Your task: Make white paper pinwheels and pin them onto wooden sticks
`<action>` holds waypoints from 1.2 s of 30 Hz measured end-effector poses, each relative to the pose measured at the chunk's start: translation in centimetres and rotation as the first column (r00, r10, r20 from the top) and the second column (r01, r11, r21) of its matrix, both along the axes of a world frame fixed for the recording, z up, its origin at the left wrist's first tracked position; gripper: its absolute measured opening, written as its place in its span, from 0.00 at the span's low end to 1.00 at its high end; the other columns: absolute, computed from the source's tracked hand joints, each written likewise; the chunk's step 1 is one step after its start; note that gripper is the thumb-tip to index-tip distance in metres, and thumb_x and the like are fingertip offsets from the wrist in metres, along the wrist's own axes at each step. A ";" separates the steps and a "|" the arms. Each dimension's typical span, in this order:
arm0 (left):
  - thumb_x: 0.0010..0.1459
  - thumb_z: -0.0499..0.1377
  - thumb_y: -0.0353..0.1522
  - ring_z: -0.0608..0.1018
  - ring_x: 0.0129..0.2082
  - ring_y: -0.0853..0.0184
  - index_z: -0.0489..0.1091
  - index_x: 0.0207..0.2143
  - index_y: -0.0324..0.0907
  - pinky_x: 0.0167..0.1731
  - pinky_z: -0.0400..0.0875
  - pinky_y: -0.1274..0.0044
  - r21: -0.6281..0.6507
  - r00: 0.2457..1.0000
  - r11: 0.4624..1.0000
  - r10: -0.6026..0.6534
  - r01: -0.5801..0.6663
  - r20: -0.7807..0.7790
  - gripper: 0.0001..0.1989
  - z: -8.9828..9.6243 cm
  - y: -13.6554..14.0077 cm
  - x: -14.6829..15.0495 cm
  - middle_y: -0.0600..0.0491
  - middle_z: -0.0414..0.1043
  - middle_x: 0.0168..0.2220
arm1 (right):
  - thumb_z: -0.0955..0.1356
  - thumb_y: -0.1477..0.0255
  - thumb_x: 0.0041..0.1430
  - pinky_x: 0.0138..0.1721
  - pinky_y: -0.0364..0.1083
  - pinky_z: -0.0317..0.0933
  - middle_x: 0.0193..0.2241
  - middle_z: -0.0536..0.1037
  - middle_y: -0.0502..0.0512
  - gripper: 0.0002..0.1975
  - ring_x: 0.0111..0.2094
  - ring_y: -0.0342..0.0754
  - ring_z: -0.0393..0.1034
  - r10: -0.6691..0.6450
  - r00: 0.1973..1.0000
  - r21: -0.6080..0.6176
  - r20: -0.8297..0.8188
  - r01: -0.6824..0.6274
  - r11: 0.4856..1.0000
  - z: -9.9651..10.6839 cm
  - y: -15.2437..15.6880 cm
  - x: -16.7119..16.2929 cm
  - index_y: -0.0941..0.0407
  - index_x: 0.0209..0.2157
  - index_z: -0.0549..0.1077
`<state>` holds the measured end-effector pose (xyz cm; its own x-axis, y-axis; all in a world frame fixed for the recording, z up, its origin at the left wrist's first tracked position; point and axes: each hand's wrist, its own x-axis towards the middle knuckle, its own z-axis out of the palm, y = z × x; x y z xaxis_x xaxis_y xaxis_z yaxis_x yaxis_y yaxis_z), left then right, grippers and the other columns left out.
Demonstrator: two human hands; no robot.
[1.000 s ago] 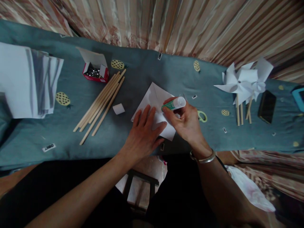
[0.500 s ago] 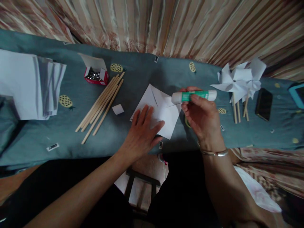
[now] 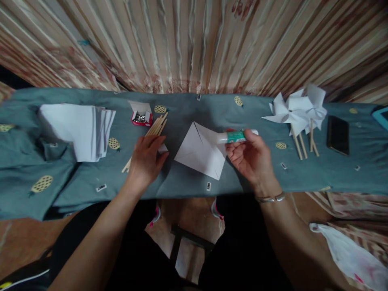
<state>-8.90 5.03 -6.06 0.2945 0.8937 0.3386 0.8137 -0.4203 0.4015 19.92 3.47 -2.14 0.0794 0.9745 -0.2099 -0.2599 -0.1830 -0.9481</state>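
In my right hand (image 3: 250, 155) is a green and white glue stick (image 3: 235, 136), held sideways between thumb and fingers. Its white left end is over the right part of a folded white paper square (image 3: 201, 151), and I cannot tell whether it touches. My left hand (image 3: 147, 157) is over the lower part of a bundle of wooden sticks (image 3: 157, 125). Its thumb and forefinger are apart on either side of a small white piece of paper (image 3: 163, 148), partly covered by the fingers; a firm grip on it does not show.
Left of the sticks stand an open red box of metal pins (image 3: 141, 117) and a stack of white paper (image 3: 81, 133). Several paper pinwheels (image 3: 298, 109) on sticks and a black phone (image 3: 338, 135) lie at the right. A blue-edged device (image 3: 382, 117) sits at the far right.
My left hand has left the folded paper and moved left to the small white piece. The glue stick has shifted slightly left over the folded paper. The camera view has moved too.
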 end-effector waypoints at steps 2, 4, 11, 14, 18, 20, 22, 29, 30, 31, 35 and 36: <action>0.58 0.58 0.33 0.75 0.48 0.53 0.74 0.48 0.41 0.51 0.70 0.61 -0.053 1.000 0.998 -0.016 0.016 0.004 0.15 -0.2 0.2 -0.4 0.44 0.75 0.46 | 0.67 0.56 0.56 0.41 0.49 0.74 0.32 0.79 0.54 0.17 0.32 0.46 0.75 0.042 0.999 -0.034 -0.027 -0.043 0.998 0.0 -0.2 -0.9 0.54 0.39 0.76; 0.57 0.59 0.32 0.76 0.47 0.53 0.76 0.45 0.41 0.50 0.71 0.61 -0.086 0.998 0.996 -0.006 0.010 0.055 0.14 0.1 0.2 -0.3 0.45 0.76 0.44 | 0.70 0.57 0.53 0.37 0.46 0.74 0.30 0.79 0.52 0.17 0.29 0.44 0.74 0.063 0.994 -0.068 -0.094 -0.070 0.995 -0.1 -0.4 -1.8 0.55 0.39 0.77; 0.49 0.66 0.32 0.80 0.42 0.62 0.75 0.41 0.43 0.44 0.76 0.70 -0.383 0.582 0.919 0.265 0.088 0.769 0.14 2.1 -1.0 2.5 0.51 0.79 0.42 | 0.75 0.62 0.48 0.32 0.42 0.75 0.27 0.80 0.49 0.15 0.26 0.43 0.76 0.152 0.946 -0.082 -0.287 -0.183 0.980 0.4 -1.4 -4.4 0.55 0.35 0.76; 0.47 0.67 0.33 0.80 0.43 0.61 0.75 0.38 0.43 0.45 0.76 0.69 -0.435 0.374 0.874 0.337 0.218 0.864 0.13 2.5 -1.3 3.6 0.51 0.80 0.41 | 0.77 0.66 0.45 0.40 0.43 0.76 0.31 0.82 0.49 0.15 0.32 0.45 0.80 0.158 0.912 -0.098 -0.379 -0.209 0.973 0.9 -1.8 -5.3 0.54 0.36 0.76; 0.46 0.67 0.32 0.80 0.42 0.62 0.75 0.39 0.43 0.45 0.76 0.68 -0.441 0.342 0.866 0.351 0.236 0.872 0.15 2.6 -1.4 4.3 0.51 0.79 0.41 | 0.78 0.68 0.44 0.44 0.45 0.76 0.33 0.83 0.49 0.16 0.34 0.46 0.81 0.144 0.909 -0.095 -0.391 -0.195 0.976 1.1 -1.9 -5.7 0.54 0.35 0.76; 0.46 0.67 0.32 0.80 0.41 0.63 0.75 0.40 0.42 0.45 0.76 0.69 -0.427 0.436 0.881 0.309 0.204 0.845 0.16 2.6 -1.4 4.3 0.51 0.79 0.41 | 0.78 0.67 0.44 0.42 0.46 0.77 0.32 0.82 0.48 0.16 0.33 0.46 0.80 0.146 0.930 -0.073 -0.339 -0.180 0.981 1.0 -1.8 -5.5 0.54 0.36 0.76; 0.47 0.67 0.33 0.79 0.40 0.63 0.76 0.41 0.42 0.44 0.75 0.70 -0.386 0.546 0.908 0.243 0.162 0.801 0.16 2.4 -1.5 4.2 0.51 0.79 0.41 | 0.78 0.66 0.44 0.39 0.45 0.77 0.31 0.81 0.47 0.17 0.30 0.44 0.80 0.139 0.948 -0.051 -0.288 -0.160 0.986 0.9 -1.7 -5.3 0.53 0.36 0.75; 0.51 0.65 0.33 0.79 0.39 0.63 0.74 0.43 0.41 0.45 0.74 0.69 -0.316 0.735 0.945 0.159 0.079 0.659 0.15 1.9 -1.8 3.7 0.50 0.78 0.41 | 0.80 0.68 0.41 0.35 0.39 0.74 0.30 0.80 0.46 0.17 0.27 0.39 0.76 0.115 0.979 -0.036 -0.166 -0.122 0.992 0.8 -1.7 -4.9 0.53 0.34 0.77; 0.51 0.65 0.33 0.79 0.39 0.63 0.74 0.42 0.41 0.45 0.74 0.69 -0.308 0.746 0.948 0.148 0.080 0.650 0.15 1.9 -1.8 3.7 0.50 0.78 0.40 | 0.80 0.67 0.41 0.35 0.39 0.74 0.30 0.79 0.46 0.17 0.27 0.39 0.75 0.119 0.982 -0.033 -0.144 -0.125 0.992 0.8 -1.7 -4.9 0.54 0.34 0.77; 0.51 0.65 0.34 0.79 0.39 0.63 0.74 0.42 0.41 0.45 0.73 0.68 -0.294 0.759 0.953 0.136 0.077 0.636 0.15 1.9 -1.8 3.6 0.50 0.78 0.40 | 0.80 0.67 0.41 0.36 0.40 0.73 0.30 0.79 0.46 0.17 0.27 0.39 0.75 0.125 0.985 -0.029 -0.122 -0.129 0.991 0.8 -1.7 -4.9 0.54 0.34 0.77; 0.53 0.64 0.34 0.79 0.40 0.62 0.74 0.42 0.42 0.46 0.73 0.69 -0.240 0.829 0.969 0.087 0.058 0.552 0.13 2.0 -2.0 3.5 0.50 0.78 0.42 | 0.79 0.65 0.42 0.38 0.44 0.73 0.30 0.79 0.47 0.17 0.29 0.41 0.75 0.145 0.988 -0.008 -0.055 -0.145 0.989 0.5 -1.8 -4.8 0.54 0.35 0.77; 0.54 0.64 0.34 0.79 0.41 0.62 0.74 0.43 0.42 0.46 0.73 0.69 -0.226 0.845 0.973 0.077 0.053 0.529 0.13 2.0 -2.0 3.5 0.50 0.78 0.42 | 0.79 0.65 0.43 0.39 0.44 0.72 0.31 0.78 0.47 0.18 0.29 0.41 0.75 0.149 0.988 0.000 -0.038 -0.149 0.989 0.4 -1.8 -4.8 0.54 0.36 0.77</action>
<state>-5.39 3.03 -4.05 0.1163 0.9660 0.2310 0.4514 -0.2586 0.8540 15.14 1.70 -1.77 -0.0751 0.9743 -0.2126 -0.2651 -0.2250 -0.9376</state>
